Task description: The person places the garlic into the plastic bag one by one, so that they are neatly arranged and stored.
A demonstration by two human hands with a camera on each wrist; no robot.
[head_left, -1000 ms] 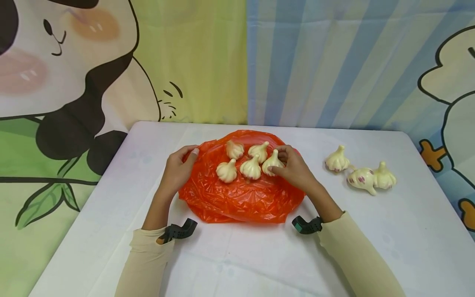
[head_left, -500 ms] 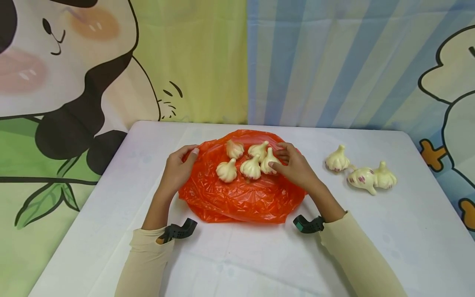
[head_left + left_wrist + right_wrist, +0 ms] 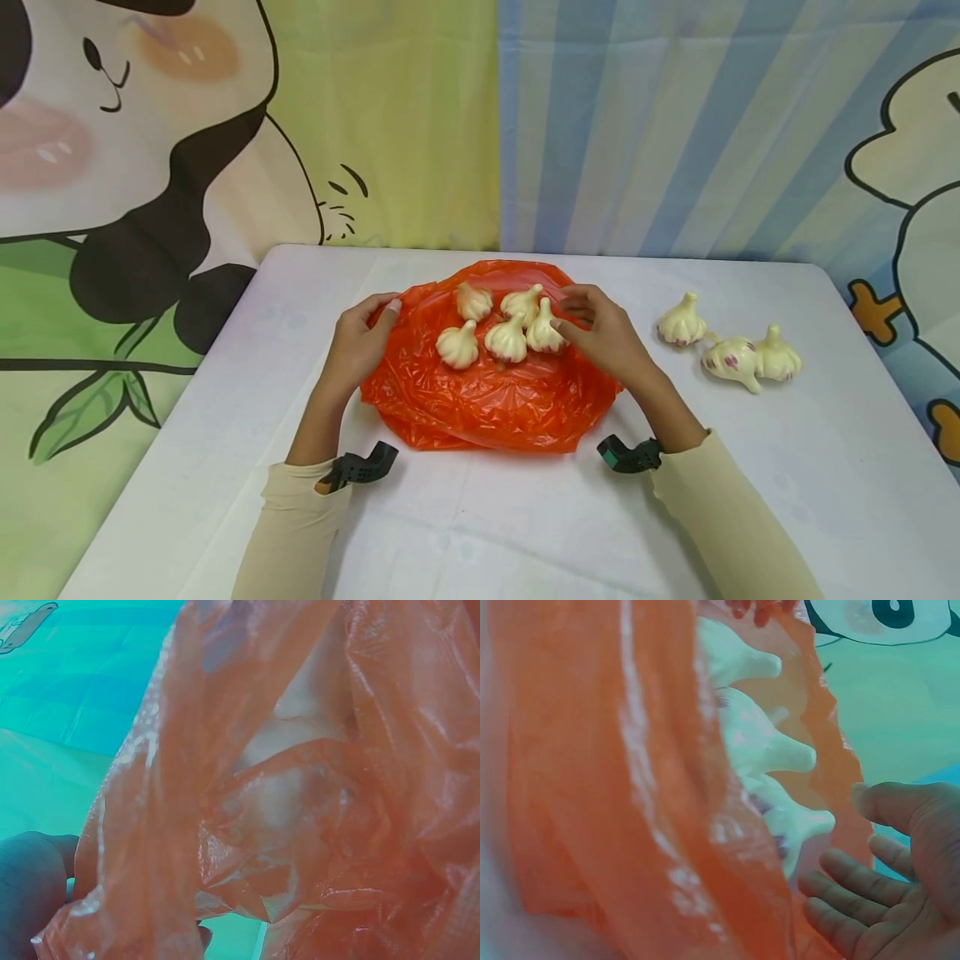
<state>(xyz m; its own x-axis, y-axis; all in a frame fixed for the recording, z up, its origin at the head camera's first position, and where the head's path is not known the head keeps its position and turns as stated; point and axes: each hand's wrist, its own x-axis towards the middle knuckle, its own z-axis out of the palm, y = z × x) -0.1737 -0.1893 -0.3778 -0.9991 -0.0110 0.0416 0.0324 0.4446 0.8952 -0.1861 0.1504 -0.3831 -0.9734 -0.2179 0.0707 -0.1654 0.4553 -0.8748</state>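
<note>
An orange plastic bag lies flat on the white table with several cream garlic bulbs clustered on it. My left hand grips the bag's left edge, thumb on top; in the left wrist view the thumb shows beside the crumpled bag. My right hand hovers at the bag's right side, just right of the nearest bulb. The right wrist view shows that hand with relaxed, spread fingers, clear of the bulbs on the bag.
Three more garlic bulbs lie on the table to the right: one alone, and two touching. A cartoon-printed curtain hangs behind the table's far edge.
My right hand has let go of the garlic bulb it held, leaving it beside the others, and drawn back slightly to the right. The left hand has stayed put.
</note>
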